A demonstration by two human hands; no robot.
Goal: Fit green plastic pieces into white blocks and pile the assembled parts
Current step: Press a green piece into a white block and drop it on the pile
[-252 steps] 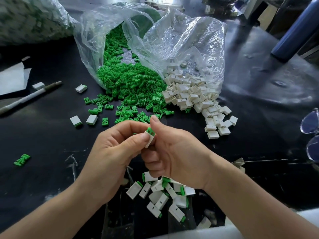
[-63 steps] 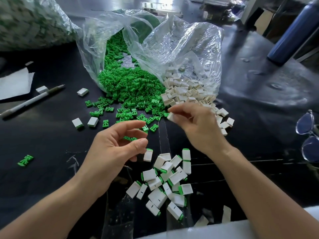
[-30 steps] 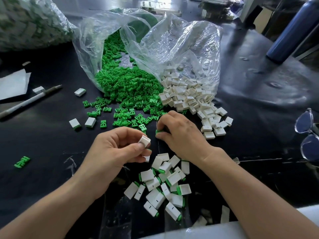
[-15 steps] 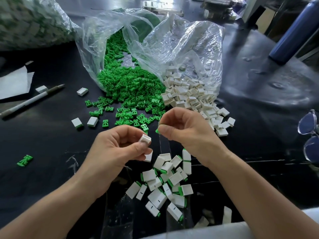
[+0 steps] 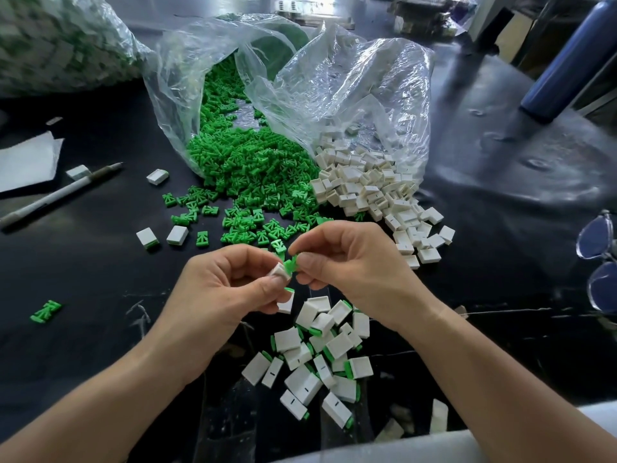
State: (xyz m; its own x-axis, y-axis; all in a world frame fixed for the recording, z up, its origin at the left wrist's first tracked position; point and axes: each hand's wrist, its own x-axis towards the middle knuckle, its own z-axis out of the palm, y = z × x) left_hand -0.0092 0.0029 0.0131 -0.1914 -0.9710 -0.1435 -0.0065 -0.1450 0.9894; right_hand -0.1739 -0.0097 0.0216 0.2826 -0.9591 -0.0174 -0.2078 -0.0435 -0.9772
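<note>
I see the white block (image 5: 277,271) pinched between the thumb and fingertips of the left hand (image 5: 230,292), just above the far edge of the pile of assembled parts (image 5: 317,355). That grip is narrow and closed on the block, whose end faces right. The green piece (image 5: 291,264) sits right at that end. I cannot tell whether it touches the block or is just short of it. The right hand (image 5: 350,265) holds it in a tight fingertip grip, its other fingers curled under.

The pile is a loose jumble of small matte white rectangular shells. Each has a green lip at one end, and some have a short dark slot on the face. Beyond the pile lie loose green pieces (image 5: 253,168), glossy and pronged. Beyond it to the right, plain white blocks (image 5: 364,185), boxy and hollow, tumble out. Both heaps spill from crinkled clear bags (image 5: 350,88). Left of the pile, two stray white parts (image 5: 163,235) lie side by side, and one stray green clip (image 5: 46,310) lies farther left. Far left and beyond are a pen (image 5: 60,195) and a sheet of paper (image 5: 26,160). Right of the pile, glasses (image 5: 601,259) rest at the frame's edge, and a blue bottle (image 5: 567,58) stands far beyond them. The counter (image 5: 83,279) is black, shiny and scuffed.
</note>
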